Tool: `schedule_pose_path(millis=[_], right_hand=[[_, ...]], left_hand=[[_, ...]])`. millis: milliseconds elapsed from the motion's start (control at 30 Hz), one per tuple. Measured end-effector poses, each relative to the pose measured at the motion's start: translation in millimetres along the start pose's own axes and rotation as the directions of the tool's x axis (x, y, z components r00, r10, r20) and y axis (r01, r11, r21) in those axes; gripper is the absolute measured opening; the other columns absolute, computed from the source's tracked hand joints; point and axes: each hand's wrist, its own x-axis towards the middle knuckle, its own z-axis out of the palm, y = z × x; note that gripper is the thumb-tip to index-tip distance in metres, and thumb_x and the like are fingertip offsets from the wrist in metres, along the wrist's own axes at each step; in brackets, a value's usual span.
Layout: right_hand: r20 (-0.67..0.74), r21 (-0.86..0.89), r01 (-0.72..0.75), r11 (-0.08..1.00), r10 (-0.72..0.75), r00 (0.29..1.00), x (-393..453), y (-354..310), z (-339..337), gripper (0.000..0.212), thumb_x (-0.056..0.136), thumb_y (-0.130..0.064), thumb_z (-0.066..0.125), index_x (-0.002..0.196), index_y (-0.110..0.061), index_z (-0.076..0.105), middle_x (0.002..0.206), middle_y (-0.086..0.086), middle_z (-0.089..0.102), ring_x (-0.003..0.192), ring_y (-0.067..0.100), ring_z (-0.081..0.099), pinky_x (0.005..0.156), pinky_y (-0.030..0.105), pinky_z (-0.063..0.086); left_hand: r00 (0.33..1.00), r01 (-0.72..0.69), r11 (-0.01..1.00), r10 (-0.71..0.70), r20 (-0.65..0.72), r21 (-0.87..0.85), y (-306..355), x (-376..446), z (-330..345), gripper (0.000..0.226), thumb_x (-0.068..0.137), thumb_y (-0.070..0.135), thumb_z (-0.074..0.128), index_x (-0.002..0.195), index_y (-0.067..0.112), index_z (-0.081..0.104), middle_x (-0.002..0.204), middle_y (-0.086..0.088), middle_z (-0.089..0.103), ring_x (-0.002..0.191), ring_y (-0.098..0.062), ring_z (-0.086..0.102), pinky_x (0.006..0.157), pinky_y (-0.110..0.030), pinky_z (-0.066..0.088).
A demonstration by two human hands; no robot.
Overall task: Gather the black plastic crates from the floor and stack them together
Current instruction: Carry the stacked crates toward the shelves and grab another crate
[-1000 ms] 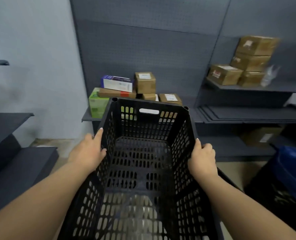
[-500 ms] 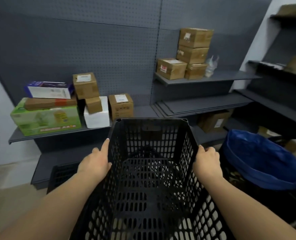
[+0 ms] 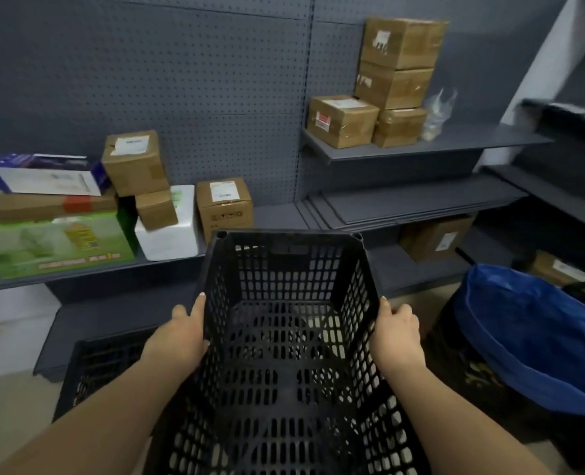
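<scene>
Crate in my hands: I am holding a black perforated crate [image 3: 284,354] out in front of me, open side facing me, off the floor.
Left hand: my left hand [image 3: 178,341] is pressing flat on the crate's left wall, fingers wrapping its edge.
Right hand: my right hand [image 3: 395,334] is gripping the right wall, fingers curling over the rim.
Second crate: another black crate [image 3: 102,365] is sitting on the floor down to my left, beside the lowest shelf [image 3: 78,323].
To my right: a blue-lined bin [image 3: 531,341] is standing near the held crate.
Behind: cardboard boxes [image 3: 397,80] are resting on grey shelving.
</scene>
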Motion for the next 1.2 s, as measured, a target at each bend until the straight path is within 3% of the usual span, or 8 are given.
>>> schedule_pose_path(millis=[200,300,433,600,800,933,1033,1200], right_hand=[[0.064,-0.023,0.251,0.968,-0.249,0.966,71,-16,11,0.065,0.093,-0.003,0.042,0.151,-0.009,0.014,0.132,0.016,0.032,0.118,0.03,0.035,0.101,0.037,0.037],[0.146,-0.029,0.394,0.919,-0.386,0.911,95,-23,18,0.065,0.093,-0.004,0.043,0.151,-0.008,0.014,0.131,0.017,0.032,0.117,0.03,0.035,0.099,0.037,0.039],[0.187,-0.058,0.543,0.838,-0.525,0.83,129,-30,28,0.063,0.094,-0.007,0.043,0.151,-0.009,0.017,0.132,0.017,0.033,0.117,0.03,0.037,0.097,0.037,0.04],[0.242,-0.011,0.614,0.789,-0.593,0.768,149,-24,39,0.062,0.093,-0.008,0.045,0.149,-0.01,0.022,0.131,0.019,0.034,0.116,0.033,0.038,0.097,0.04,0.041],[0.216,0.087,0.563,0.822,-0.567,0.795,175,-22,61,0.05,0.095,-0.013,0.044,0.144,-0.006,0.033,0.126,0.021,0.039,0.111,0.035,0.04,0.095,0.042,0.039],[0.219,0.045,0.635,0.771,-0.628,0.747,172,-16,66,0.071,0.09,-0.005,0.05,0.152,-0.01,0.016,0.131,0.019,0.033,0.113,0.032,0.037,0.095,0.038,0.04],[0.221,0.042,0.627,0.778,-0.619,0.753,169,-11,69,0.072,0.093,-0.009,0.05,0.153,-0.012,0.01,0.135,0.015,0.03,0.117,0.029,0.033,0.096,0.037,0.039],[0.198,-0.075,0.647,0.759,-0.625,0.755,167,-14,72,0.073,0.093,-0.005,0.049,0.152,-0.007,0.005,0.133,0.015,0.032,0.113,0.026,0.037,0.095,0.033,0.04]], left_hand=[[0.967,0.253,0.964,-0.251,0.033,-0.081,8,6,23,0.082,0.096,0.031,0.048,0.151,0.025,-0.012,0.147,-0.017,0.022,0.094,-0.03,0.059,0.074,-0.038,0.053],[0.927,0.374,0.923,-0.371,0.055,-0.093,17,-10,43,0.08,0.097,0.027,0.046,0.15,0.022,-0.014,0.147,-0.019,0.022,0.098,-0.031,0.06,0.072,-0.036,0.049],[0.858,0.512,0.832,-0.507,0.081,-0.213,34,-24,70,0.074,0.097,0.019,0.042,0.152,0.023,-0.008,0.147,-0.022,0.022,0.103,-0.037,0.058,0.084,-0.042,0.051],[0.798,0.598,0.757,-0.594,0.104,-0.264,66,-40,96,0.076,0.095,0.011,0.044,0.152,0.022,-0.006,0.142,-0.021,0.03,0.109,-0.037,0.057,0.091,-0.043,0.048],[0.771,0.629,0.732,-0.631,0.09,-0.262,81,-29,98,0.079,0.094,0.015,0.048,0.152,0.025,-0.004,0.142,-0.02,0.032,0.106,-0.037,0.058,0.085,-0.042,0.047],[0.768,0.626,0.732,-0.639,0.048,-0.27,81,-29,99,0.077,0.094,0.017,0.048,0.152,0.026,-0.002,0.133,-0.018,0.037,0.097,-0.035,0.059,0.079,-0.041,0.047],[0.759,0.633,0.727,-0.651,0.029,-0.266,79,-27,100,0.077,0.094,0.013,0.048,0.152,0.026,-0.001,0.127,-0.017,0.039,0.092,-0.034,0.06,0.079,-0.042,0.051],[0.749,0.65,0.719,-0.661,0.05,-0.246,87,-30,102,0.081,0.093,0.028,0.049,0.151,0.029,-0.009,0.122,-0.013,0.038,0.094,-0.032,0.057,0.076,-0.042,0.049]])
